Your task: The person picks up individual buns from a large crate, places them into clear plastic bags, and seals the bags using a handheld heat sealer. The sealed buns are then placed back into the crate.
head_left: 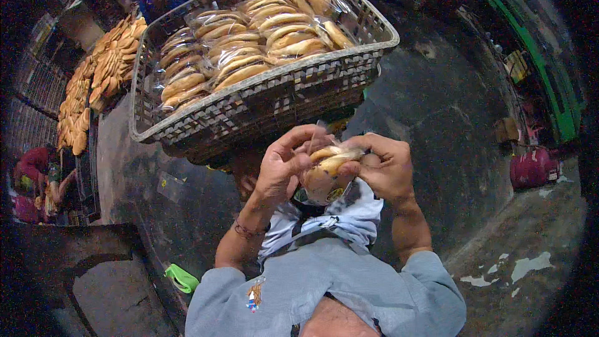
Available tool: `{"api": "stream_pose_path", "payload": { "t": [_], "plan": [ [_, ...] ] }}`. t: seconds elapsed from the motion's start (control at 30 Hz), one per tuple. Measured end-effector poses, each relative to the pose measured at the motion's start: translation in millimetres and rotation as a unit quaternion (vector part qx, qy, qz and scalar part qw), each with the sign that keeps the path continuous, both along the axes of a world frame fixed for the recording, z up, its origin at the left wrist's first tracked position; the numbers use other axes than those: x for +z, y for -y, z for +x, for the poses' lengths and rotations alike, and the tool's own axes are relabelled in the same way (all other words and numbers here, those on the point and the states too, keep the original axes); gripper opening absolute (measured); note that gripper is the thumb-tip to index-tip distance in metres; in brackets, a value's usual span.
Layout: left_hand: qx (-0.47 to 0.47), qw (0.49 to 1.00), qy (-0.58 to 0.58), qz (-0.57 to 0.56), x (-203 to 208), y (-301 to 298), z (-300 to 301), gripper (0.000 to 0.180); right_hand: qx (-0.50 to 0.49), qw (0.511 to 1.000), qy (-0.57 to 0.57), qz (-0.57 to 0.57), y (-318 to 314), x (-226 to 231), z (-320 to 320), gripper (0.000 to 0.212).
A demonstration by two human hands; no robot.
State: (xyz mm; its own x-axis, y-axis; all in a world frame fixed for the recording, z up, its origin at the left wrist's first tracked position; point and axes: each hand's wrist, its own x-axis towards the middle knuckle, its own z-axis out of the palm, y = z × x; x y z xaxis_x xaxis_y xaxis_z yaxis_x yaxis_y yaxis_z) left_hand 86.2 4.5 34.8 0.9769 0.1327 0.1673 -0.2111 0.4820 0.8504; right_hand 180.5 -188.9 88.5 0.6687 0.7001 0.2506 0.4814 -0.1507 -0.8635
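Between my two hands is a clear plastic bag of flat golden buns, held up above my lap. My left hand grips the bag's left side, thumb bent toward the buns. On the other side, my right hand pinches the plastic near its upper right corner with closed fingers. Just beyond my hands stands a grey plastic crate, tilted in the view. Rows of similar bagged buns fill it.
Many loose flat buns lie spread on a rack at the left. Another person sits at the far left. A magenta gas cylinder stands by the right wall. A bright green object lies at lower left.
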Motion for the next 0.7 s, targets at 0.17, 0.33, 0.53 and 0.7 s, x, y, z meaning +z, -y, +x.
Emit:
{"api": "stream_pose_path", "payload": {
  "t": [0.17,0.33,0.53,0.7],
  "plan": [
    [0.077,0.991,-0.11,0.019,-5.2,1.3,-3.6,0.028,-0.017,0.997,-0.077,0.024,-9.2,-15.7,3.3,0.036],
    [0.073,0.994,-0.079,0.026,5.7,-2.1,-1.5,0.018,0.063,0.997,0.042,0.029,-10.3,-8.4,12.8,0.025],
    [0.04,0.984,-0.061,0.164,0.4,-14.7,-0.7,0.015,0.117,0.981,0.14,0.064,-11.4,-10.0,11.6,0.036],
    [-0.013,0.977,-0.155,0.145,13.9,-15.0,-2.2,0.017,0.122,0.981,0.149,0.029,-13.5,-9.5,5.5,0.03]
  ]
}}
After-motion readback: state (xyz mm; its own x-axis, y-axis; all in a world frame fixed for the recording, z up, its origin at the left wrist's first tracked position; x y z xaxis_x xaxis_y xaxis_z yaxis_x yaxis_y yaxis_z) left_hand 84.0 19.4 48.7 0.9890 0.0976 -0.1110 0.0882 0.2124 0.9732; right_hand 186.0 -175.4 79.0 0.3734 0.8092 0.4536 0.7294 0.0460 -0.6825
